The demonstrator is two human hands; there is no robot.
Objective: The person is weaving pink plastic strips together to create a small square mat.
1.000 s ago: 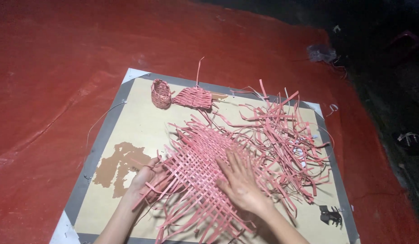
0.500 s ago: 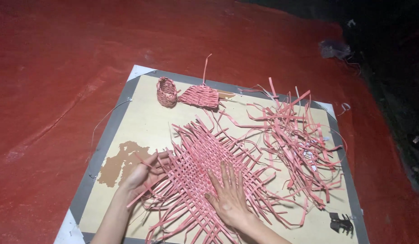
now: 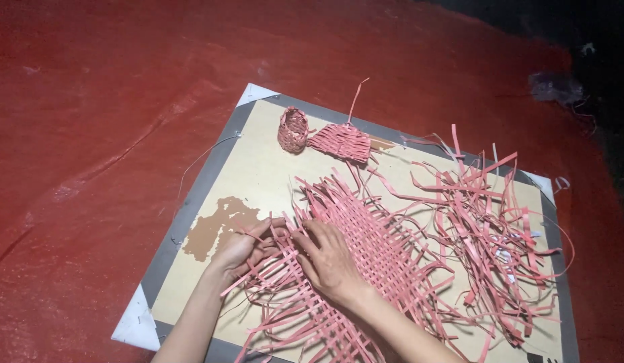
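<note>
Pink flat strips, thin and ribbon-like, are interlaced into a woven mat [image 3: 366, 249] lying on a tan board [image 3: 258, 168] with a grey border; the mat sits at the board's lower middle, its unwoven ends fanning out on every side. Left hand [image 3: 241, 245] is at the mat's left edge, fingers curled around 1 or 2 loose strip ends, thumb on top. Right hand [image 3: 329, 259] lies palm-down on the weave just beside it, fingers spread and flat, pressing rather than gripping. Judged from this pose, the step goes best when the pressing hand pins the finished rows so they cannot slide while the other hand draws each strip snug and square to its neighbours; uneven pull would likely open gaps or buckle the flat strips. A tangled heap of loose strips [image 3: 487, 222] lies to the right, touching the mat's fringe. At the board's far edge stand a small woven cup [image 3: 292, 130], upright and cylindrical, and just beside it a small flat woven piece [image 3: 340, 141]. A brown torn patch [image 3: 214, 227] mars the board's surface. Beneath all lies a wrinkled red sheet [image 3: 103, 134].
</note>
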